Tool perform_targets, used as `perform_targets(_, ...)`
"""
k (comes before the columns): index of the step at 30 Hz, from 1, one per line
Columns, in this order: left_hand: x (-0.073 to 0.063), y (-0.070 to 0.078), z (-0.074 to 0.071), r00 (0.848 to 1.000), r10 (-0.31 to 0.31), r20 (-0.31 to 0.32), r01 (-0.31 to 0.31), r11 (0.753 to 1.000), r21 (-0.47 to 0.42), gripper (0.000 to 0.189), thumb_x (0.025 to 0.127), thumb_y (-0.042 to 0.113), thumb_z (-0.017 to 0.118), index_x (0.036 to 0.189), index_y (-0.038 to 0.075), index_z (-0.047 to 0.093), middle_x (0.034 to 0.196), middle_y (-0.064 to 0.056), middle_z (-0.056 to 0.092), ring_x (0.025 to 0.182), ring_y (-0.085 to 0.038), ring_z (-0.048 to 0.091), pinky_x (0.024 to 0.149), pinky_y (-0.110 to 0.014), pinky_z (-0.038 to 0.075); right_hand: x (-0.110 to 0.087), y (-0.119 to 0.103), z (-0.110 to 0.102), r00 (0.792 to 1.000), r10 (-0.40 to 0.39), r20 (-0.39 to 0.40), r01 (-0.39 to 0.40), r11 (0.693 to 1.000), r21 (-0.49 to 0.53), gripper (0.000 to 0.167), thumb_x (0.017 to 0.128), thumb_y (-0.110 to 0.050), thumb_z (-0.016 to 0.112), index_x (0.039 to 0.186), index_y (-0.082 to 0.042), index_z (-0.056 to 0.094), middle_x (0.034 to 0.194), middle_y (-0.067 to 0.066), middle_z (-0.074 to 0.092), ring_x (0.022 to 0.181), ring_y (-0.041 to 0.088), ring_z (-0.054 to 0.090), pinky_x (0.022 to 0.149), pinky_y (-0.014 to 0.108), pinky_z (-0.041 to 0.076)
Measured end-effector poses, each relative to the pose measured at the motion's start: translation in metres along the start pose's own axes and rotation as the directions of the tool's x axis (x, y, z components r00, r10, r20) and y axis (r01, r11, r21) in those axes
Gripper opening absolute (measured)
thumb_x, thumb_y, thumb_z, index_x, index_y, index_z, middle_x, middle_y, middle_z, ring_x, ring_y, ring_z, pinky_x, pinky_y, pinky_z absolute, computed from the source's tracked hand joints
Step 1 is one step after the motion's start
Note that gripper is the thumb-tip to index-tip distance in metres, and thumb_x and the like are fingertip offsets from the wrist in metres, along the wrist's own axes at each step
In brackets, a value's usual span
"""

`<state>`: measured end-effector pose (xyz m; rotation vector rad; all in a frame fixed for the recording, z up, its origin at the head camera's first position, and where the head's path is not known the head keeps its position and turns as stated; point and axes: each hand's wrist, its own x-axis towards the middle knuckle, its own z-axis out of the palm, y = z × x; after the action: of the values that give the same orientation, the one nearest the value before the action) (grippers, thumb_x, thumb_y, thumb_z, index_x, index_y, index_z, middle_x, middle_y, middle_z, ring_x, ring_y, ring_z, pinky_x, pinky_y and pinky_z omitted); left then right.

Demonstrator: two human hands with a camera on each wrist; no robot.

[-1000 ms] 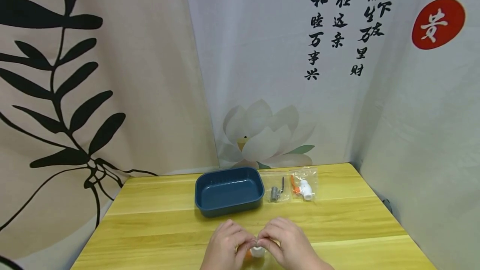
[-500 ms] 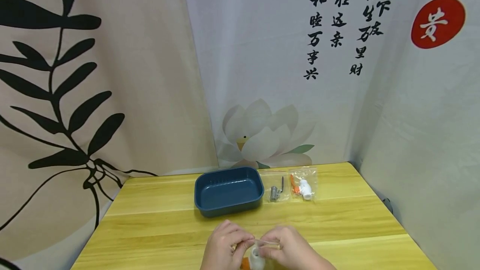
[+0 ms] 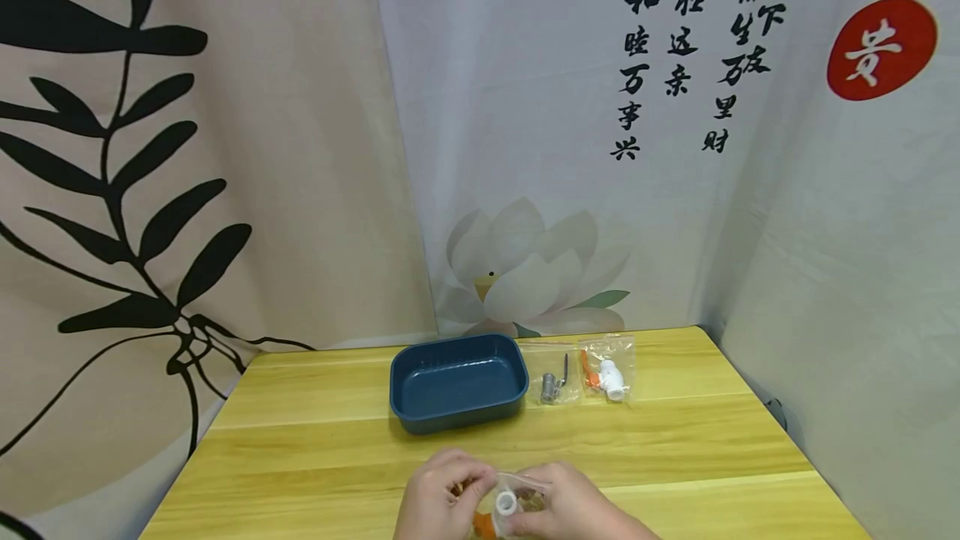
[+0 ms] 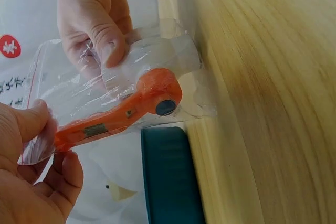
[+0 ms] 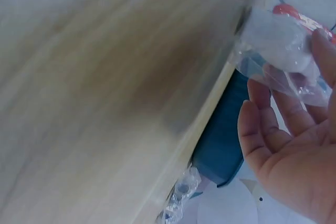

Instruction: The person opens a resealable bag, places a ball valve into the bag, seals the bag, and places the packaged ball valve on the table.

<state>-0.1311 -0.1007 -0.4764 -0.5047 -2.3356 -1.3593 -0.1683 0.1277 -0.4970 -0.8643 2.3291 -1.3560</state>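
Observation:
A clear zip bag (image 4: pixel 63 82) holds a white plastic ball valve (image 3: pixel 506 503) with an orange lever handle (image 4: pixel 113 121). It is held upright just above the near edge of the table. My left hand (image 3: pixel 444 497) pinches the bag's zip edge between thumb and fingers, by the end of the handle. From the other side, my right hand (image 3: pixel 564 502) grips the bag, its thumb pressing the film against the white valve body. In the right wrist view the right hand's fingers (image 5: pixel 257 135) curl behind the bag. Whether the zip is parted cannot be told.
A dark blue tray (image 3: pixel 459 422) stands at the back of the wooden table (image 3: pixel 315 457). To its right lie two more clear bags: one with a grey metal part (image 3: pixel 550 390), the other with a white and orange valve (image 3: pixel 612 380). Printed curtains (image 3: pixel 300 148) hang behind.
At first my fingertips met at the bag's top; now they are apart, with the film spread between them. The valve's round opening has come into sight, and my right hand has dropped slightly.

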Motion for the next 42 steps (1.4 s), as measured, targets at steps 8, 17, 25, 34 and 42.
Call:
perform_targets(8, -0.001, -0.001, -0.007, 0.997, -0.072, 0.019, 0.071, 0.997, 0.025, 0.005, 0.095, 0.027, 0.082, 0.091, 0.026, 0.082, 0.089, 0.015, 0.074, 0.075, 0.007, 0.058, 0.062, -0.020, 0.054, 0.003, 0.001, 0.007, 1.000, -0.019, -0.015, 0.017, 0.996, -0.085, 0.022, 0.095, -0.034, 0.082, 0.115, -0.024, 0.079, 0.097, -0.020, 0.076, 0.084, -0.007, 0.064, 0.074, 0.019, 0.054)
perform_targets(17, -0.011, -0.009, -0.022, 0.974, -0.192, -0.122, 0.199, 0.979, 0.048, 0.005, 0.091, 0.025, 0.086, 0.090, 0.027, 0.082, 0.084, 0.020, 0.069, 0.073, 0.005, 0.055, 0.064, -0.021, 0.051, -0.003, -0.002, 0.014, 0.996, 0.057, -0.071, -0.058, 0.998, -0.007, 0.016, 0.095, -0.038, 0.081, 0.107, -0.026, 0.079, 0.090, -0.019, 0.074, 0.080, -0.004, 0.063, 0.071, 0.020, 0.052)
perform_targets(25, -0.017, -0.013, -0.037, 0.953, -0.297, -0.051, 0.301, 0.948, 0.102, 0.005, 0.093, 0.031, 0.084, 0.092, 0.027, 0.081, 0.085, 0.017, 0.069, 0.074, 0.006, 0.055, 0.065, -0.021, 0.053, -0.015, -0.004, 0.004, 0.982, 0.149, -0.116, -0.152, 0.988, -0.021, 0.037, 0.094, -0.040, 0.083, 0.125, -0.020, 0.079, 0.107, -0.017, 0.079, 0.094, -0.004, 0.067, 0.080, 0.022, 0.056)
perform_targets(34, -0.026, -0.037, -0.045, 0.984, -0.124, 0.127, 0.094, 0.972, 0.216, 0.014, 0.094, 0.033, 0.083, 0.100, 0.020, 0.082, 0.095, 0.012, 0.074, 0.085, -0.001, 0.064, 0.069, -0.025, 0.054, -0.026, -0.012, -0.015, 0.952, 0.222, -0.211, -0.214, 0.975, 0.058, 0.039, 0.093, -0.042, 0.083, 0.127, -0.022, 0.078, 0.109, -0.009, 0.078, 0.094, 0.005, 0.066, 0.078, 0.023, 0.056)
perform_targets(42, -0.034, -0.060, -0.050, 0.958, -0.019, 0.286, -0.065, 0.958, 0.279, 0.027, 0.093, 0.036, 0.083, 0.109, 0.014, 0.080, 0.106, 0.001, 0.077, 0.099, -0.011, 0.068, 0.082, -0.032, 0.057, -0.039, -0.026, -0.028, 0.893, 0.211, -0.398, -0.242, 0.970, -0.029, 0.047, 0.090, -0.049, 0.084, 0.130, -0.024, 0.077, 0.122, -0.009, 0.079, 0.104, 0.000, 0.067, 0.093, 0.027, 0.057)
